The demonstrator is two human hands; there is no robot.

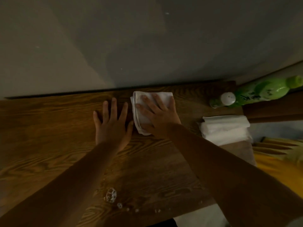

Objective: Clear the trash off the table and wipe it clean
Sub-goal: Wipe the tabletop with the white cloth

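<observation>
On table (pixel 49 128), hands (pixel 161 115), cloth (pixel 139 115).

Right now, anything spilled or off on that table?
Yes. Foamy droplets sit on the table near its front edge, unwiped. The right hand presses the white cloth far from them, near the wall.

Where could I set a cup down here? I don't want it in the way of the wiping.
The long stretch of table left of the left hand is bare. The right end is crowded: cloth under the right hand, green bottle, folded towels. Foam wets the near edge.
</observation>
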